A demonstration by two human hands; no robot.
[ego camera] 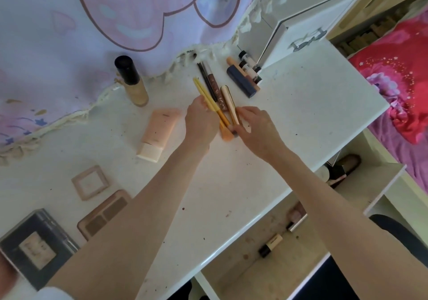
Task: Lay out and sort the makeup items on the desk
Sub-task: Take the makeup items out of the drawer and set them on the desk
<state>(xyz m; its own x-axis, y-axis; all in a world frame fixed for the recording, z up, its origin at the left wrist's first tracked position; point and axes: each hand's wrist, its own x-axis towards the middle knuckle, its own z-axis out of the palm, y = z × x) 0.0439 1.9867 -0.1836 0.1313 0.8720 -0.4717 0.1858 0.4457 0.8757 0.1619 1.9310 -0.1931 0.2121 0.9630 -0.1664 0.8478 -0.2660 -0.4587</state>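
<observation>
Left hand (201, 123) seemingly pinches yellow brushes (209, 101); right hand (257, 128) grips the gold tube (230, 105).

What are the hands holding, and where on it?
The left hand pinches the yellow brushes partway along the handles. The right hand touches the gold tube at its near end; a full grip cannot be told.

The white desk (301, 105) carries slender yellow-handled brushes (209, 101) at centre, a peach squeeze tube (159, 128) to their left, and a dark-capped glass bottle (133, 81) behind the tube.
</observation>
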